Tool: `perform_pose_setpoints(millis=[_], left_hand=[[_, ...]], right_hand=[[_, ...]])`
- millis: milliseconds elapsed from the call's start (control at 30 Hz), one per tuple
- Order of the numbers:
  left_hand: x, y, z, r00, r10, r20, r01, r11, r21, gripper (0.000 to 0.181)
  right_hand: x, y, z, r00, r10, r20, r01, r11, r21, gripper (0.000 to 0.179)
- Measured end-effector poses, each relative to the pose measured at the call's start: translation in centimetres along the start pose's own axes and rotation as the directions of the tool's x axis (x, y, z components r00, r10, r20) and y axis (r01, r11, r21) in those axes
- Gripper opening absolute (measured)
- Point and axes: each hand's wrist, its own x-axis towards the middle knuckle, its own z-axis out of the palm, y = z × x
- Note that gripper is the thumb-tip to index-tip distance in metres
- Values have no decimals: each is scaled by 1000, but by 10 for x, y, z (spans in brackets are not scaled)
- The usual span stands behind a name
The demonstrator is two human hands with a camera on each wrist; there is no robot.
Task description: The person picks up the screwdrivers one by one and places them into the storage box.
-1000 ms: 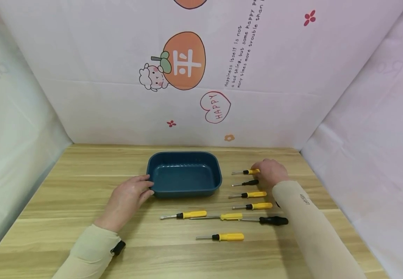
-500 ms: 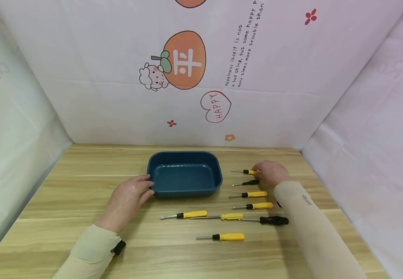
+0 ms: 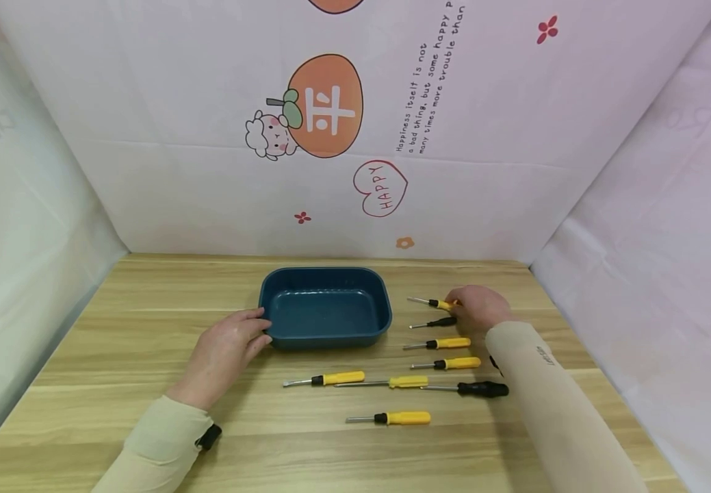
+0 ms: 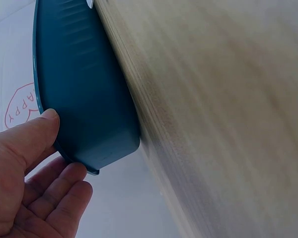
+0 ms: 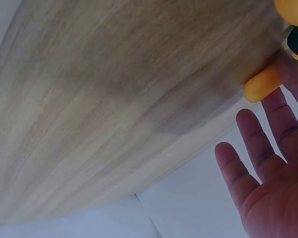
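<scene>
- Step in hand, as judged: picking up the top yellow screwdriver [image 3: 434, 302], right of the blue bin [image 3: 324, 342] near centre-right of the head view, shaft pointing left.
- Right hand [image 3: 480, 306]: pinching that handle, outer fingers spread loose in the right wrist view. Can't tell if fully off the table [image 3: 269, 459].
- Left hand [image 3: 227, 350]: holding the bin's left end near the front corner with thumb and fingertips, seemingly lightly.
- Next move probably calls for a straight lift, no dragging: small black screwdriver [image 3: 444, 322] just below, close to the fingers.
- For any travel left: height needed over the bin's right rim. Only a narrow strip of table between rim and shaft tip.
- Bin: open-topped, nothing visible inside.
- Tight toward the top: table's back edge and backdrop [image 3: 207, 205] not far above the right hand. Some room to the right before the side wall [image 3: 651, 239].
- Crowded below: two more yellow screwdrivers [image 3: 454, 343] in the same column, then a row of three ending in a big black screwdriver [image 3: 481, 389].
- Most open: left side and bottom of the frame.
</scene>
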Motion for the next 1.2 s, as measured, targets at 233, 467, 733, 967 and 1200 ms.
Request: perform_pose_setpoints(millis=[233,467,733,967,1200], left_hand=[[0,0,1,1000,1,-4,-1,1000,-9,26],[0,1,0,1000,5,-8,-5,1000,-6,26],[0,1,0,1000,9,-7,-10,1000,-1,26],[0,1,0,1000,3,1,-3,1000,4,27],[0,1,0,1000,3,-2,-3,1000,2,27]], right_hand=[[-3,-3,-2,1000,0,-17,0,1000,28,26],[-8,-7,-8,999,9,-32,-7,998,58,27],[-12,-13,-16,998,-20,-61,24,998,65,27],[-17,-18,-20,993,-52,-104,61,995,78,27],[-21,-24,-30,988,-87,-124,97,992,84,27]])
